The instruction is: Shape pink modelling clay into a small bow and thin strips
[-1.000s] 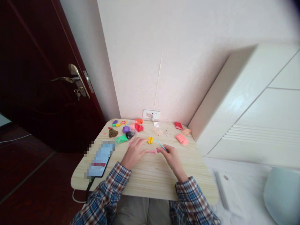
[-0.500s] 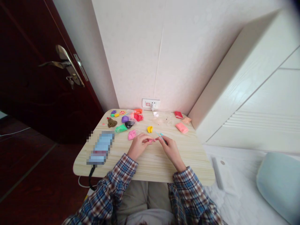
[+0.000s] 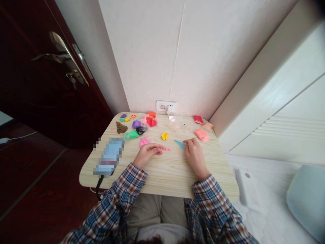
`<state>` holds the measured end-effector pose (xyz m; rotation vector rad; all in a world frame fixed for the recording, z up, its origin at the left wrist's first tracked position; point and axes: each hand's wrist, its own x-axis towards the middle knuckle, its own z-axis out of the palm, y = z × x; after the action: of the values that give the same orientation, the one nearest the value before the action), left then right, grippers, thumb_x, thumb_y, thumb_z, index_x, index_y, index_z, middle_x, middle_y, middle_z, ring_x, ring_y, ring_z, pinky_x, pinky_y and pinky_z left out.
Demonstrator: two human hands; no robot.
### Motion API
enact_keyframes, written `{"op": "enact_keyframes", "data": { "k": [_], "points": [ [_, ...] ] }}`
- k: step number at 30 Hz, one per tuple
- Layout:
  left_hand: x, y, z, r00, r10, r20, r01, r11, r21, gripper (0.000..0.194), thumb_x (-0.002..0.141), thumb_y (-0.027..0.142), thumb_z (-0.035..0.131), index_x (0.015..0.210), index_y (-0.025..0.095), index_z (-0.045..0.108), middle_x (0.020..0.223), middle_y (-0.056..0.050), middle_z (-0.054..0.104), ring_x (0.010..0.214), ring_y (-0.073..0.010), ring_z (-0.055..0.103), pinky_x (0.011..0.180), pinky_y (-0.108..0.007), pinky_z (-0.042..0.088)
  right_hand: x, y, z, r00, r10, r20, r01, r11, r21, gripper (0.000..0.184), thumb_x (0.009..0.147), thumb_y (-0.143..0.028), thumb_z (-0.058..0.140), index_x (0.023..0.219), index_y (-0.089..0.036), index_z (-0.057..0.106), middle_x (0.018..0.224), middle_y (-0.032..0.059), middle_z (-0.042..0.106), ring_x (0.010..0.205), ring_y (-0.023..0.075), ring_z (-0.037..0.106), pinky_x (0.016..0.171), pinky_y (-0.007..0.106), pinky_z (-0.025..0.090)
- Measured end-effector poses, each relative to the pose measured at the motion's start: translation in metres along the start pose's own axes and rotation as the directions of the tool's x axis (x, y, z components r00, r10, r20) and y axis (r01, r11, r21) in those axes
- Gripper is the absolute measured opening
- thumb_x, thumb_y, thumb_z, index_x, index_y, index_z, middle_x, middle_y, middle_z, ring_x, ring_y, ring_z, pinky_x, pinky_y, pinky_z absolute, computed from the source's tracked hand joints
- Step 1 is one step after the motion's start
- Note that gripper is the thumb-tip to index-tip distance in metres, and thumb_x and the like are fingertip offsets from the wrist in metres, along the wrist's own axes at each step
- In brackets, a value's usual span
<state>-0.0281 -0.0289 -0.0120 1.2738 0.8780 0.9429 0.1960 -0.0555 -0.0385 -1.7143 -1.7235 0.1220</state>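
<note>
My left hand [image 3: 149, 154] is closed in a pinch over the middle of the table, with a small pale bit showing at the fingertips that I cannot make out. Just right of those fingertips is a small pink bow-shaped piece of clay [image 3: 168, 149]; whether it touches the hand is unclear. My right hand [image 3: 196, 156] is low over the table, its fingers closed on a blue modelling tool [image 3: 179, 144] that points left. Beyond the hands sits a yellow lump of clay [image 3: 165, 136]. Behind my left hand lies a pink clay packet [image 3: 144, 141].
Clay packets in green [image 3: 132, 135], black [image 3: 141, 130], purple [image 3: 136, 124] and red [image 3: 152, 122] lie back left, near a brown coiled clay shape [image 3: 122, 127]. A cabled phone [image 3: 109, 156] is at left. Salmon [image 3: 201, 135] and red packets [image 3: 198, 119] lie right.
My hands have moved apart, the right one going right and lowering the blue tool toward the table. The pink bow-shaped piece now shows clear between them. The view has shifted slightly.
</note>
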Motion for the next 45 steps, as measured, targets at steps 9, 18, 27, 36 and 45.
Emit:
{"op": "enact_keyframes", "data": {
  "k": [9, 18, 27, 36, 45],
  "points": [
    [-0.003, 0.004, 0.003, 0.994, -0.107, 0.034, 0.109, 0.992, -0.061, 0.036, 0.068, 0.043, 0.073, 0.082, 0.010, 0.070, 0.070, -0.007, 0.071, 0.060, -0.0140, 0.064, 0.060, -0.027, 0.054, -0.004, 0.009, 0.000, 0.998, 0.018, -0.062, -0.021, 0.999, -0.043, 0.030, 0.084, -0.019, 0.041, 0.109, -0.015, 0.058, 0.105, 0.0138, 0.054, 0.105, 0.0273, 0.048, 0.086, 0.043, 0.039],
    [-0.003, 0.005, 0.004, 0.991, -0.132, -0.031, 0.130, 0.989, -0.072, 0.034, 0.056, 0.035, 0.081, 0.062, 0.014, 0.055, 0.056, 0.003, 0.063, 0.052, -0.0100, 0.058, 0.054, -0.022, 0.049, -0.006, 0.007, -0.005, 0.997, 0.026, -0.074, -0.025, 1.000, 0.011, 0.029, 0.085, -0.020, 0.041, 0.109, -0.018, 0.056, 0.105, 0.0120, 0.053, 0.105, 0.0262, 0.048, 0.087, 0.044, 0.039],
    [-0.003, 0.004, 0.000, 0.984, -0.157, -0.083, 0.149, 0.985, -0.091, 0.030, 0.074, 0.039, 0.069, 0.084, 0.011, 0.067, 0.073, -0.006, 0.071, 0.062, -0.0151, 0.065, 0.059, -0.026, 0.051, -0.009, -0.012, -0.008, 0.998, -0.057, 0.039, 0.054, 0.996, 0.078, 0.025, 0.089, -0.026, 0.043, 0.110, -0.020, 0.056, 0.110, 0.0111, 0.055, 0.105, 0.0243, 0.049, 0.089, 0.041, 0.040],
    [-0.002, 0.006, 0.002, 0.982, -0.161, -0.100, 0.151, 0.984, -0.095, 0.026, 0.063, 0.031, 0.079, 0.072, 0.013, 0.063, 0.066, -0.001, 0.068, 0.058, -0.0113, 0.061, 0.056, -0.022, 0.048, 0.001, -0.038, 0.013, 0.962, -0.161, 0.222, 0.150, 0.986, 0.067, 0.015, 0.086, -0.030, 0.054, 0.100, -0.024, 0.060, 0.123, 0.0097, 0.051, 0.113, 0.0267, 0.045, 0.090, 0.044, 0.034],
    [-0.003, 0.008, 0.004, 0.987, -0.133, -0.094, 0.124, 0.988, -0.096, 0.026, 0.066, 0.032, 0.077, 0.073, 0.013, 0.061, 0.064, 0.001, 0.065, 0.056, -0.0086, 0.058, 0.055, -0.019, 0.045, 0.004, -0.035, 0.015, 0.967, -0.142, 0.212, 0.135, 0.990, 0.047, 0.012, 0.088, -0.033, 0.053, 0.088, -0.023, 0.060, 0.119, 0.0086, 0.054, 0.110, 0.0253, 0.046, 0.088, 0.042, 0.032]
  ]
}}
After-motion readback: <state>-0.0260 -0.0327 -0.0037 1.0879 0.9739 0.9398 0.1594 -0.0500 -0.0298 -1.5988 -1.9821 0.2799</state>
